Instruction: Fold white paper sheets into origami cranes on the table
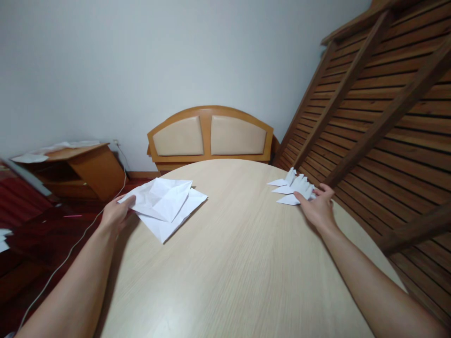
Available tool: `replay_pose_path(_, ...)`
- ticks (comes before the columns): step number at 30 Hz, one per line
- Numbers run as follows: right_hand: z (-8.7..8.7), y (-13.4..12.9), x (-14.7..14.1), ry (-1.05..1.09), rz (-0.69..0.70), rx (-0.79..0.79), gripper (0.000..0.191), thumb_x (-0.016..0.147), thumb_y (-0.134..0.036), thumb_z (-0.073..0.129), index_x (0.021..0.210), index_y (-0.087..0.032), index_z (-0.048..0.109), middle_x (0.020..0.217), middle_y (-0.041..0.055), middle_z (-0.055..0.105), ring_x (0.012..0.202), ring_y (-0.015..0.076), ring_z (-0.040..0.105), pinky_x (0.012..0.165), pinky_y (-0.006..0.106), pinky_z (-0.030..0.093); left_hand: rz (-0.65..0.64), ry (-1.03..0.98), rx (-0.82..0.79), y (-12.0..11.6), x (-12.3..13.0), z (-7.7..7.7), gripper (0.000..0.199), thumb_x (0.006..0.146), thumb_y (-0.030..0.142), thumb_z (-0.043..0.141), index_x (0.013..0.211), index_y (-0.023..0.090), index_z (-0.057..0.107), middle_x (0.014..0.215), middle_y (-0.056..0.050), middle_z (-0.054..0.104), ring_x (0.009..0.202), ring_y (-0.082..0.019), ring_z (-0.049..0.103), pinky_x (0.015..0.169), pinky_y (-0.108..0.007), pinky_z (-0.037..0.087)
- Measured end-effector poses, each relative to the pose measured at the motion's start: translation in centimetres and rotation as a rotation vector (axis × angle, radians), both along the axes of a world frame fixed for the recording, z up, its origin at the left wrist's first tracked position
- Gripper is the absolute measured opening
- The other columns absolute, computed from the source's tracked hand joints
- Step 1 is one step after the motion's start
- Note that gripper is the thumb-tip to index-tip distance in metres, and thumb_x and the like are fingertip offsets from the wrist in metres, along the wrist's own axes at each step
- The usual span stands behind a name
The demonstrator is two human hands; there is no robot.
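Headboard beyond table, slatted panel beyond right hand

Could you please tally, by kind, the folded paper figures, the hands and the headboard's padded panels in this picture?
Folded paper figures: 3 visible
Left hand and right hand: 2
Padded panels: 2
Total: 7

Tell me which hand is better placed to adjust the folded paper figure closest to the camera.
Most likely the right hand: its fingers are right at that folded figure. The left hand is across the table, holding the creased white paper by its edge.
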State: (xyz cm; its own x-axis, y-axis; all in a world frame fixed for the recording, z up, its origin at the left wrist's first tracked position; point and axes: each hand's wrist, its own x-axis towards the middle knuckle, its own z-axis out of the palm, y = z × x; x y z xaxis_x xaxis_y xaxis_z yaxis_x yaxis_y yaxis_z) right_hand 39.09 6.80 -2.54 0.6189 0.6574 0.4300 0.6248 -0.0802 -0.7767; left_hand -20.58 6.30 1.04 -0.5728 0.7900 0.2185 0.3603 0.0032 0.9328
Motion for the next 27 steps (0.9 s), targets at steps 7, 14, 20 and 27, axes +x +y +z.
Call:
replay_pose_path(7, -1.2, 0.8, 1.4, -0.028, -0.041, -0.018, 0.072, 0.07, -0.048, 0.068, 0.131, -0.017, 0.045, 0.112, 0.0165, 0.069, 0.103, 0.0373, 0.062, 0.092, 0.051, 0.045, -0.049, -0.304, -0.058, -0.3, 1.0, 0.9, 0.021, 0.092, 0.015, 0.057, 0.112, 0.015, 0.062, 0.083, 0.0, 0.071, 0.067, -0.008, 0.061, 0.062, -0.018, 0.052)
replay_pose_path(14, -1.8, 1.5, 2.5, -0.073, -0.021, -0.03, 0.033, 0.073, -0.04, 0.063, 0.098, -0.02, 0.068, 0.09, 0.011, 0.073, 0.088, 0.0308, 0.066, 0.082, 0.045, 0.049, -0.087, -0.313, -0.121, -0.4, 0.7, 0.2, 0.036, 0.075, 0.018, 0.076, 0.109, 0.015, 0.067, 0.082, -0.004, 0.073, 0.065, -0.015, 0.066, 0.058, -0.023, 0.053)
replay_pose_path(20, -0.7, 0.9, 2.2, -0.094, -0.068, -0.031, 0.022, 0.074, -0.039, 0.059, 0.081, -0.021, 0.069, 0.084, 0.0112, 0.073, 0.083, 0.0321, 0.067, 0.077, 0.045, 0.05, -0.079, -0.157, -0.115, -0.6, 1.2, 0.5, 0.056, 0.071, 0.027, 0.081, 0.122, 0.014, 0.062, 0.084, -0.007, 0.072, 0.068, -0.018, 0.067, 0.06, -0.025, 0.052)
replay_pose_path(27, 2.1, -1.1, -1.9, -0.033, 0.104, 0.118, 0.026, 0.076, -0.043, 0.06, 0.085, -0.018, 0.065, 0.073, 0.0069, 0.068, 0.064, 0.022, 0.062, 0.062, 0.033, 0.048, -0.007, 0.132, -0.115, -1.1, 1.8, 1.1, 0.045, 0.07, 0.034, 0.078, 0.107, 0.013, 0.065, 0.078, -0.005, 0.07, 0.07, -0.022, 0.067, 0.062, -0.029, 0.052)
